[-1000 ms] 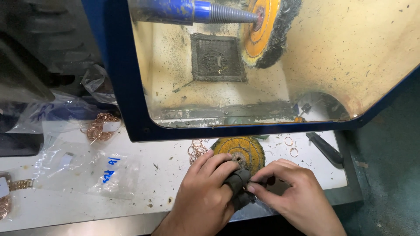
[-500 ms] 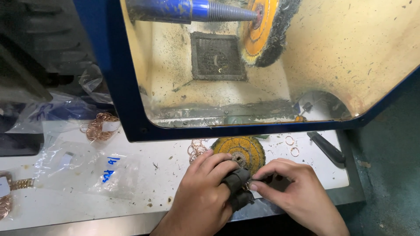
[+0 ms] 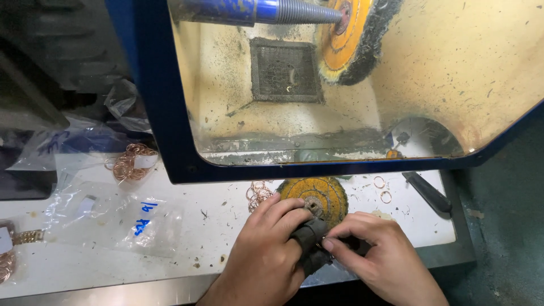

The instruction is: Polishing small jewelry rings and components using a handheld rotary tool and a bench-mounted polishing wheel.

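Dark cloth (image 3: 310, 241) sits pinched between both hands' grip.

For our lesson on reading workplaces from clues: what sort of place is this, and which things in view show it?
Probably a jewellery polishing workshop. A buffing wheel on a spindle sits inside a dust-stained hood, a spare yellow buff lies on the bench, and copper-coloured rings lie beside plastic bags.

Between both hands sits a dark cloth pad (image 3: 310, 243) — matt, rough. Just above the grip lies a yellow buffing wheel (image 3: 317, 195), fuzzy fabric. Left of it, thin copper-coloured metal rings (image 3: 258, 194) — glossy — and clear shiny plastic bags (image 3: 113, 218).
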